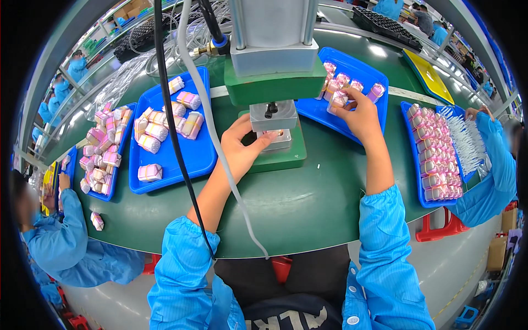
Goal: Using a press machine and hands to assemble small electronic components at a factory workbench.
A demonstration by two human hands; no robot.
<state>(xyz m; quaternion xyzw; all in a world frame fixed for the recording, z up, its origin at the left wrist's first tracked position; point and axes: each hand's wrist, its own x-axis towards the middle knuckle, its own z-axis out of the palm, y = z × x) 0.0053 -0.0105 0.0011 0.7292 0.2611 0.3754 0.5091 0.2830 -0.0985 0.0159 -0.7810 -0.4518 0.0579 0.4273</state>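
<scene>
Blue-sleeved, a co-worker [60, 242] sits at the far left, beside a blue tray [120, 157] heaped with pink-and-white pieces; one loose piece [97, 221] lies on the green table [308, 209] just below it. Next comes a wider blue tray [199, 151] holding scattered pieces, crossed in view by a black cable [175, 132] and a grey hose [215, 137].

Your left forearm slants up and rightward from the lower edge. Your left hand [242, 147] is partly curled at the press [275, 82], thumb reaching across toward the lower metal block [278, 142], other fingers partly hidden by the upper metal block [273, 116]; whether it grips anything cannot be told.

To the right, your right forearm rises nearly upright, leaning slightly left at the wrist. Your right hand [360, 113] is closed in a pinch, thumb below and fingers above, around one held piece [337, 99], over a tilted blue tray [319, 116] with several more pieces.

Farther right stand a yellow tray [429, 77] toward the back and a blue tray [434, 203] packed with pieces in rows. White, slender parts [465, 137] lie beside these, next to a second co-worker [487, 170].
</scene>
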